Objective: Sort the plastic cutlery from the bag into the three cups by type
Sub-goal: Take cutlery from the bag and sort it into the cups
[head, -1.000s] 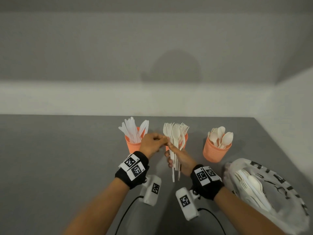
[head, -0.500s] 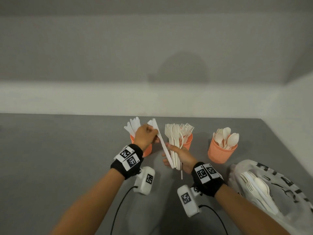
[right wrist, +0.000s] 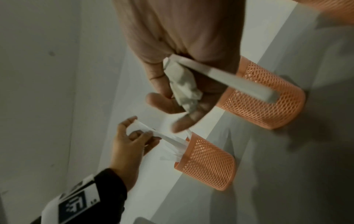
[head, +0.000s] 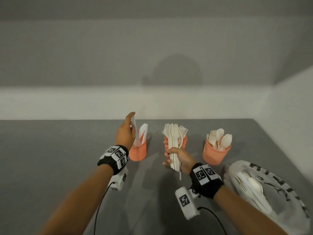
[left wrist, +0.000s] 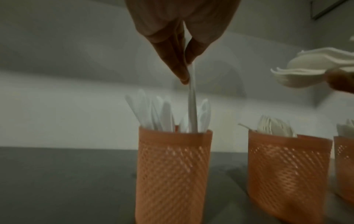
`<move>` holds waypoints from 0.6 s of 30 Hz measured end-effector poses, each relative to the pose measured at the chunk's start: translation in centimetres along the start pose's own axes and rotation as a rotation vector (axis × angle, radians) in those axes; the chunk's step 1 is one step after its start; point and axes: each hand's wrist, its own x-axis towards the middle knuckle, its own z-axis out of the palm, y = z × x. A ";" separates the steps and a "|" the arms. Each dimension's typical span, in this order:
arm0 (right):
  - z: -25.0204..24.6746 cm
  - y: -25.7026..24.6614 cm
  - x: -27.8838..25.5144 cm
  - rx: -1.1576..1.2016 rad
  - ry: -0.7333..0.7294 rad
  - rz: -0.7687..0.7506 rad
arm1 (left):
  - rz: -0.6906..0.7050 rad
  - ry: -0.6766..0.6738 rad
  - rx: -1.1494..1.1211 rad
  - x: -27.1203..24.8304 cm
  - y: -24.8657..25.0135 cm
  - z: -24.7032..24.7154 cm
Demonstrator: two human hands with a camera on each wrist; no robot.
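Above gray table (head: 50,167), left hand (head: 125,134) pinches knife (left wrist: 192,106) into cup (head: 137,152).

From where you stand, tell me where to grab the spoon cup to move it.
Take the spoon cup by its bare mesh wall below the rim, coming in from the side. It stands upright, and the spoon bowls fan above the rim, so a grip from overhead would probably catch them. The right side, facing the bag, looks the least crowded.
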 end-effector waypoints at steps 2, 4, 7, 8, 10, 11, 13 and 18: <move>-0.2 0.0 -0.2 -0.013 0.024 -0.002 | -0.053 -0.060 0.033 -0.6 -0.8 1.1; -0.4 0.0 -0.3 0.000 0.040 -0.005 | -0.073 -0.132 0.060 -1.1 -1.2 1.8; -0.9 0.3 -0.3 -0.007 0.016 -0.019 | -0.035 -0.188 0.223 -1.4 -1.5 2.3; -0.9 0.4 -0.3 -0.027 0.024 -0.024 | -0.009 -0.154 0.260 -1.4 -1.4 2.3; -0.7 0.5 -0.2 -0.098 0.087 -0.039 | 0.022 -0.031 0.200 -1.8 0.2 2.3; -0.6 0.6 0.0 -0.150 0.142 -0.054 | 0.031 0.019 0.113 -2.2 1.5 2.3; -0.3 1.0 0.4 -0.264 0.282 -0.118 | 0.047 -0.018 -0.125 -3.4 4.5 2.4; 0.0 1.7 1.5 -0.311 0.367 -0.298 | -0.016 -0.276 -0.310 -7.0 9.4 4.4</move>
